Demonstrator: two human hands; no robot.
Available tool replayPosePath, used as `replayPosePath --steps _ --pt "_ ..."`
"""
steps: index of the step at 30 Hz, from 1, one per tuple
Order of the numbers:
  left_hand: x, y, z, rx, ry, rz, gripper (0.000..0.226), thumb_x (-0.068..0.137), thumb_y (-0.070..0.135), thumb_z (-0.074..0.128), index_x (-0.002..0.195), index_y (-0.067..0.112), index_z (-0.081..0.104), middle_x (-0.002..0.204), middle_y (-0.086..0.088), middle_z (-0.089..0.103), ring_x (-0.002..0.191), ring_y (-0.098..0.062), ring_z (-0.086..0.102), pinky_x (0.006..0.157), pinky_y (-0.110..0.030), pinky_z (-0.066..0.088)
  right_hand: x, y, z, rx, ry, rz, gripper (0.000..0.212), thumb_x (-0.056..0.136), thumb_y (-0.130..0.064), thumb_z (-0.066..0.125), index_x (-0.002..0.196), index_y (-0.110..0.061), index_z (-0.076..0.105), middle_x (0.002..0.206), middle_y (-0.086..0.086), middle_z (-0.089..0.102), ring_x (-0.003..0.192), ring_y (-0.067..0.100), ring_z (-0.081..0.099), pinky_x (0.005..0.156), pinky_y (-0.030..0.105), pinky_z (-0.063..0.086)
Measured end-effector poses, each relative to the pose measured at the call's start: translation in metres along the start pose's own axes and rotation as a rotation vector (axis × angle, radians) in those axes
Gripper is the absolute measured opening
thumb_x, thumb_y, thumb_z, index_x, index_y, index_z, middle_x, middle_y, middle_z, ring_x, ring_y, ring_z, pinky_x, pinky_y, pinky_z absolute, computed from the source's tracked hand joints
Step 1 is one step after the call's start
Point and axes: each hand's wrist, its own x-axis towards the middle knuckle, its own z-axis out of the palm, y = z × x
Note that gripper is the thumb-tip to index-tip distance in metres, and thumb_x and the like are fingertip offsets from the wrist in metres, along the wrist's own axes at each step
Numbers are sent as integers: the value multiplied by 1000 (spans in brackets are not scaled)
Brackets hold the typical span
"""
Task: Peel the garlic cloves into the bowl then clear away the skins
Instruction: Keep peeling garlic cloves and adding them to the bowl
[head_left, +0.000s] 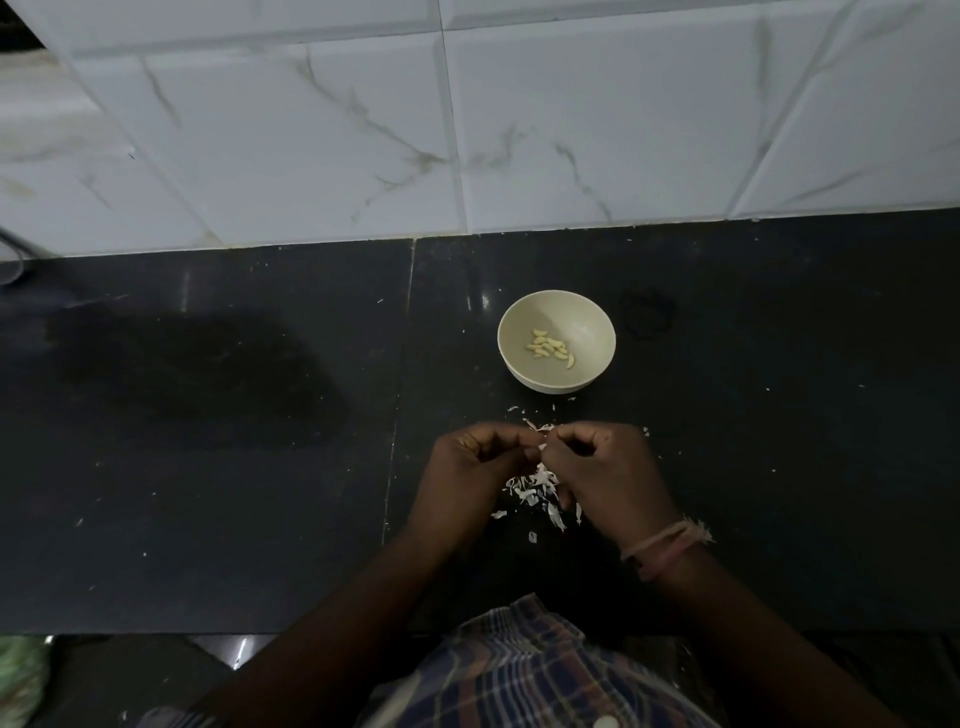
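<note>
Garlic cloves (550, 349), already bare and pale yellow, lie in a small cluster at the bottom of the cream bowl (592, 322), which stands on the dark bench (208, 467) just beyond the hands. One more clove seems to be in work: the left hand (475, 467) and the right hand (605, 467) meet fingertip to fingertip above a loose heap of papery skins (535, 491), each grip curled and pinching at a small white scrap between them. The clove itself is mostly hidden by the fingers, so I cannot tell how much skin is left on it. A few stray flakes lie between the hands and the bowl, and more specks are scattered wider over the bench. The right wrist wears a thread band (670, 545).

To do this step well, I would hold the clove steady with one grip and let the other catch the loosened edge of skin at the tip, pulling along the length instead of picking crosswise. Keeping the hands low over the heap lets the flakes fall in one place, which should make the sweep-up easier. Peeling looks well advanced, but clearing the skins is not yet begun.
</note>
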Motion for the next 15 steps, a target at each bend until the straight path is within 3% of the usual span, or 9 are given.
replayPosePath --steps 8,12,15 --pt "3 -2 0 -67 -8 -69 13 89 -3 70 94 7 76 96 -16 77 88 -22 71 82 -31 57 1 4 4 119 12 28 15 90 -9 66 78 -9 75 50 10 57 42 20 54 47 26 41" --pt "0 -3 5 -72 73 -22 12 88 1 74 95 11 76 97 -14 76 89 -24 71 84 -37 57 4 6 7 313 27 121 16 93 -6 64 81 -5 73 56 9 58 44 21 55 54 36 48" --pt "-4 -1 11 -14 110 38 12 91 2 71 93 12 77 92 -9 77 85 -20 72 81 -32 58 3 6 10 360 56 130 15 93 -6 63 82 -3 73 57 10 59 44 21 55 57 38 47"
